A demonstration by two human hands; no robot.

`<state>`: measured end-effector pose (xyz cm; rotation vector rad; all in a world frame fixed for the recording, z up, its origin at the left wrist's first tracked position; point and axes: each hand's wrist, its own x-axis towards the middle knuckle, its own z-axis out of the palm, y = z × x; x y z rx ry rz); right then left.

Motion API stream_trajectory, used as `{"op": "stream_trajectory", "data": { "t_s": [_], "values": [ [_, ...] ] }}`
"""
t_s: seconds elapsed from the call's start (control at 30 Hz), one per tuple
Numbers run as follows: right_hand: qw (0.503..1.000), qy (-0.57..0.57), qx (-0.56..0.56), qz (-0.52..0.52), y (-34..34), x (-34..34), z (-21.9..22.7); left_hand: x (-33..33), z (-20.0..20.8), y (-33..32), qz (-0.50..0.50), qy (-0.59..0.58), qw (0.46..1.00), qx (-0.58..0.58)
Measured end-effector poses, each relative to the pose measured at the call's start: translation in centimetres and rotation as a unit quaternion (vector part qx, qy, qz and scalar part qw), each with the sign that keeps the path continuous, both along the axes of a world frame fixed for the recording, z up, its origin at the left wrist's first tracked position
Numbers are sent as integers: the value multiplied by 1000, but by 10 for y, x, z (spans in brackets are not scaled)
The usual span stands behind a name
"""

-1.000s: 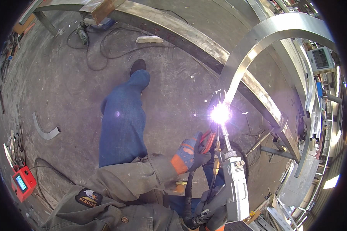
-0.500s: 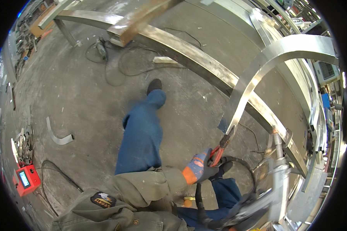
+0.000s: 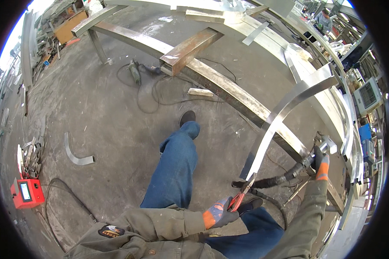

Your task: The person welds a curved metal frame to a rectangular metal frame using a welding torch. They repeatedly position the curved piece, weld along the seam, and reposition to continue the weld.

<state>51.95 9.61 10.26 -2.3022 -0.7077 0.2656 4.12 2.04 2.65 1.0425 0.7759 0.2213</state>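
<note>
Gripping pliers (image 3: 235, 202) at the lower end of a curved strip (image 3: 279, 113)

Showing two gloved hands: one left hand (image 3: 221, 214), one right hand (image 3: 322, 163). Also showing one pair of pliers, one curved strip, one torch (image 3: 328, 145), one long beam (image 3: 229, 87), one red box (image 3: 36, 194), one grinder (image 3: 135, 73), and one bent offcut (image 3: 78, 160) on the floor (image 3: 112, 129).

Folding the left fingers closed around the red handles of the pliers. Projecting beyond those fingers, pointing away from the body, and meeting the lower end of the strip with the nose of the pliers. Holding the torch in the right hand; apparently wrapping the right fingers around it, with the far side hidden.

Now positioning the torch near the right end of the beam, well apart from the strip, compared with producing a bright arc at the strip's lower end one second ago. Maintaining the same left-hand grip on the pliers throughout.
</note>
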Motion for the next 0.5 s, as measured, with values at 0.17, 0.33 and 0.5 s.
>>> {"op": "stream_trajectory", "data": {
  "t_s": [0.17,0.33,0.5],
  "values": [
    [998,52,47,6,5,-5,-7,-3,7,-5,-6,4,997,-78],
    [976,-15,210,50,-86,-137,16,-8,10,-5,4,-31,997,-64],
    [933,298,39,199,-172,-329,-28,-4,0,-8,20,-46,998,-29]
  ]
}}
